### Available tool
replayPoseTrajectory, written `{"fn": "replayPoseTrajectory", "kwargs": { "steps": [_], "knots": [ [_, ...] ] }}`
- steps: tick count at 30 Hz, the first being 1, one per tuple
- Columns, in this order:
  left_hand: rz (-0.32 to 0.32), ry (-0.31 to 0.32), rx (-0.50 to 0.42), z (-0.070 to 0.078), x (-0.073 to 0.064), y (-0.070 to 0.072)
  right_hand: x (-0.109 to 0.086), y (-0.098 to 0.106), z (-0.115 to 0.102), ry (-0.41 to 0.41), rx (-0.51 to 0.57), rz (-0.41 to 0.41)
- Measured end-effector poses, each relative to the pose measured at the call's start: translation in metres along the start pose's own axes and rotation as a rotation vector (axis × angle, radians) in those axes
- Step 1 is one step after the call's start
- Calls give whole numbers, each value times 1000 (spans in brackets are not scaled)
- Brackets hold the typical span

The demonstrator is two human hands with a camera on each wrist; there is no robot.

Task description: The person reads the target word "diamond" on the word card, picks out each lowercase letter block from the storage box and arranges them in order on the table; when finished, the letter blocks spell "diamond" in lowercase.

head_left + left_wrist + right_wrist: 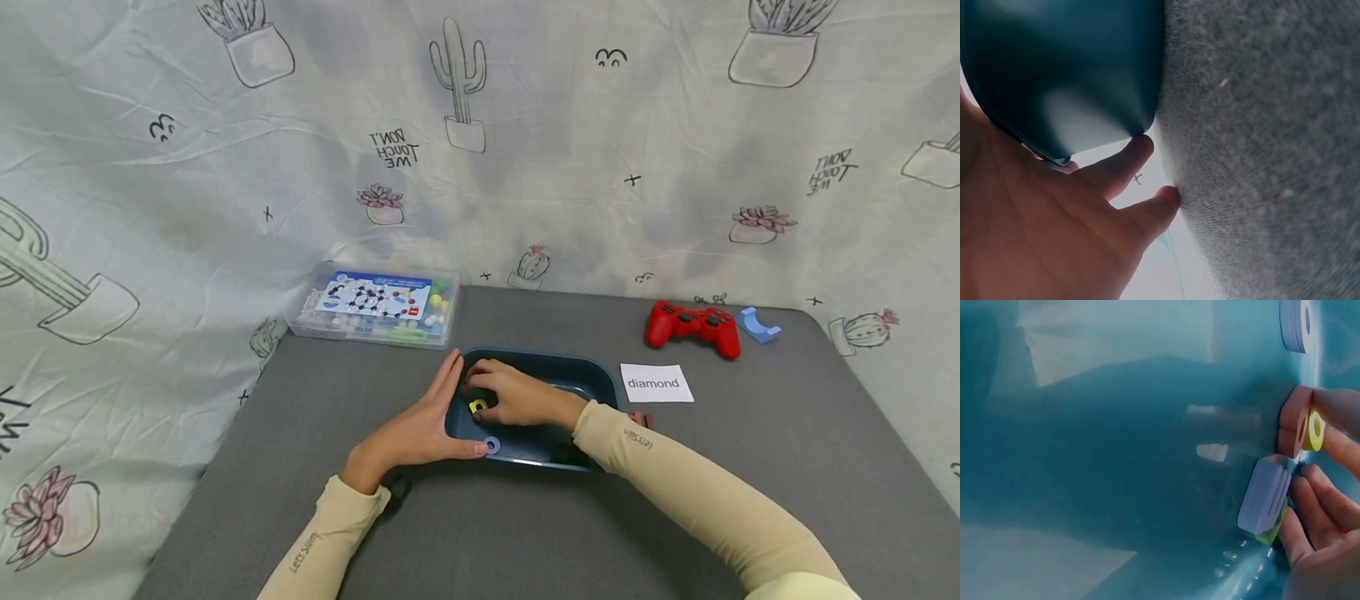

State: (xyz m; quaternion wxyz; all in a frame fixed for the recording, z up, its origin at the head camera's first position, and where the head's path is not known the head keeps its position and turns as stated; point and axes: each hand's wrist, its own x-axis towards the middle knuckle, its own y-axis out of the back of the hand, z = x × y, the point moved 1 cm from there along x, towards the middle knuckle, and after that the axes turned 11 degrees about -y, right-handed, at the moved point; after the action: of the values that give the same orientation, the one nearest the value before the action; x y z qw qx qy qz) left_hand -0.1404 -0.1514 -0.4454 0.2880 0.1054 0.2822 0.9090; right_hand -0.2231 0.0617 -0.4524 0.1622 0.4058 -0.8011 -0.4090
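A dark blue plastic tray (pixel 540 357) stands in the middle of the table. My left hand (pixel 423 429) rests on its left corner, fingers extended along the outside, thumb straight at the near rim. In the left wrist view a fingertip (pixel 1141 147) touches the outer wall. Inside the tray, my right hand (pixel 517 396) pinches a yellow foam piece (pixel 1315 430) with a hole; a red foam piece (pixel 1293 422) sits against it by the thumb. Lower fingers lie beside a lavender piece (pixel 1263 497) and a green piece (pixel 1270 531). A lavender ring (pixel 491 446) lies near the left thumb.
A white card (pixel 657 383) reading "diamond" lies right of the tray, with small red pieces (pixel 642 420) just below. Farther back are a red game controller (pixel 693 325), a light blue curved piece (pixel 758 325) and a clear molecule-kit box (pixel 375 304). A printed cloth hangs behind.
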Motion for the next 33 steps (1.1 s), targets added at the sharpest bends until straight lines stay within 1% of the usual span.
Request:
{"fn": "replayPoseTrajectory", "kwargs": {
  "steps": [2, 3, 6, 12, 18, 21, 24, 26, 30, 33],
  "knots": [
    [-1, 1, -3, 1, 0, 0, 0, 0, 0, 9, 6, -3],
    [0, 2, -4, 1, -1, 0, -1, 3, -5, 2, 2, -15],
    [1, 0, -8, 1, -1, 1, 0, 3, -2, 15, 16, -17],
    [-2, -4, -7, -1, 0, 2, 10, -12, 24, 70, 53, 35],
    [-11, -4, -12, -1, -1, 2, 20, -25, 44, 137, -21, 66],
    [-10, 3, -16, 0, -1, 2, 22, -26, 47, 155, -17, 68],
    [-9, 6, -14, -1, -1, 2, 20, -23, 42, 175, 18, 77],
    [-9, 5, -14, -1, -1, 3, 18, -20, 37, 170, 46, 72],
    [-12, 2, -20, -1, -1, 3, 11, -11, 24, 110, 75, 27],
    [-9, 5, -23, 0, 0, 4, 5, 0, 10, 79, 63, -5]
  ]
}}
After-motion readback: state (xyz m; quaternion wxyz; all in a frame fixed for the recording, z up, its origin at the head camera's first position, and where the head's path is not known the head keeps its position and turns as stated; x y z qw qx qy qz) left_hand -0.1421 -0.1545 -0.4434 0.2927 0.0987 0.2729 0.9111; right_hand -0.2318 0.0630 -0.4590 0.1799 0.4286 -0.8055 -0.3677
